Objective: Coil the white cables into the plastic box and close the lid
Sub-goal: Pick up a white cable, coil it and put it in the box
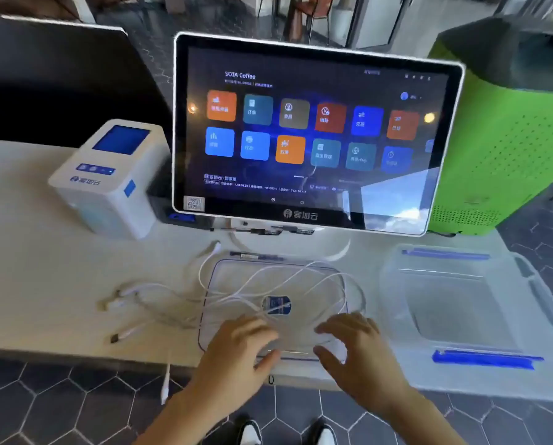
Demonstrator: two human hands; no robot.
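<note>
White cables (236, 293) seen tangled in head view, spread loose over clear lid (223, 271) at desk (28, 284) front, ends trailing left, one plug hung over edge; judged light, limp, slippery, prone to snag; best gathered at bundle middle, not at plugs. Plastic box (461, 303) set open to right, translucent, rigid, blue clips. Left hand (233, 351) and right hand (361, 348) held over lid's near edge, grip released, fingers spread, nothing grasped.
</note>
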